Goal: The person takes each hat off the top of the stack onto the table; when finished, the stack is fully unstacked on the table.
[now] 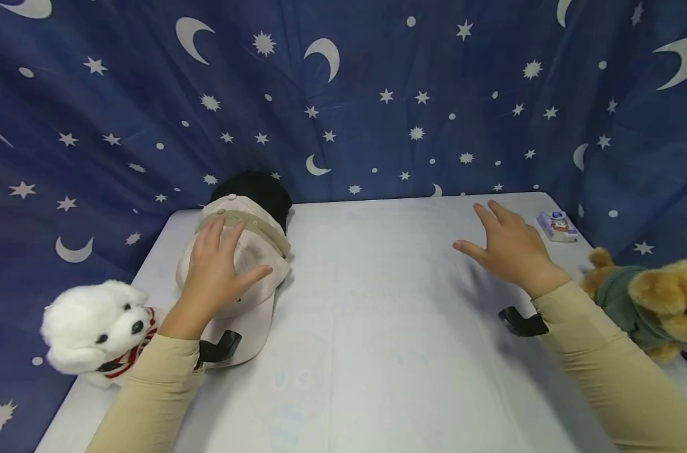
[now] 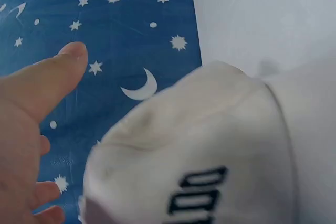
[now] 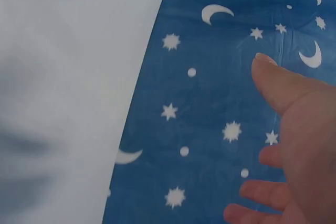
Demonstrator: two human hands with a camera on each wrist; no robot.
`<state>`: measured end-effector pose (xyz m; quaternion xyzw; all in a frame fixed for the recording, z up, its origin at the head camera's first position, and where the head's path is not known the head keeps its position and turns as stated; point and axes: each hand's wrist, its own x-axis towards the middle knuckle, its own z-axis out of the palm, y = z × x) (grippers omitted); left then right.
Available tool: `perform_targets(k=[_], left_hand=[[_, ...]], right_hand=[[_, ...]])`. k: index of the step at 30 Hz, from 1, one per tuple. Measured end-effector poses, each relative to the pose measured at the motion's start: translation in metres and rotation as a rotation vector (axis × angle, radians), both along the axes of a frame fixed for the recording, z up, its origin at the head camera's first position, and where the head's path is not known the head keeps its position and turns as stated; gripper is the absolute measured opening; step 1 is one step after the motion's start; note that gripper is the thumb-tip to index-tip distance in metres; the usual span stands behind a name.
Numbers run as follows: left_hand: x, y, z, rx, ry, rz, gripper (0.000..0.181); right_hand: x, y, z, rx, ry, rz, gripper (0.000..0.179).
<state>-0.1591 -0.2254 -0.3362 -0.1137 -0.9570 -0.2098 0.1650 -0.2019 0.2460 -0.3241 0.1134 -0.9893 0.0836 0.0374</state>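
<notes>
My left hand (image 1: 213, 277) hovers above a row of nested caps, fingers spread, holding nothing. The nearest cap is a pale cream one (image 1: 255, 327) with its brim toward me; dark lettering shows on this cap (image 2: 194, 192) in the left wrist view. Behind it come an olive-beige cap (image 1: 264, 229), a pale pink cap (image 1: 244, 202) and a black cap (image 1: 258, 185) at the back. Over the right part of the table, my right hand (image 1: 508, 248) is raised with thumb and fingers apart and nothing in it. Contact between left hand and caps cannot be made out.
A white plush dog (image 1: 89, 321) with a striped scarf sits at the table's left edge. On the right edge is a brown plush dog (image 1: 666, 296) in a green top. A small purple-and-white packet (image 1: 557, 226) lies at the back right of the white table (image 1: 372, 314). A starry blue curtain (image 1: 366, 75) hangs behind.
</notes>
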Motion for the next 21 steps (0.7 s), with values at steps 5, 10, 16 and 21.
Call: perform_targets(k=[5, 10, 16, 21], left_hand=[[0.010, -0.012, -0.011, 0.077, 0.096, 0.005, 0.086], [0.021, -0.021, -0.020, 0.131, 0.131, 0.049, 0.082], [0.035, -0.027, -0.026, 0.151, 0.133, 0.099, 0.084], [0.043, -0.033, -0.032, 0.178, 0.122, 0.111, 0.094]], right_hand=[[-0.003, -0.020, -0.004, -0.061, 0.014, 0.049, 0.088], [-0.008, -0.042, -0.008, -0.118, 0.015, 0.116, 0.087], [-0.015, -0.070, -0.012, -0.150, -0.022, 0.166, 0.087], [-0.018, -0.091, -0.014, -0.187, -0.052, 0.193, 0.088]])
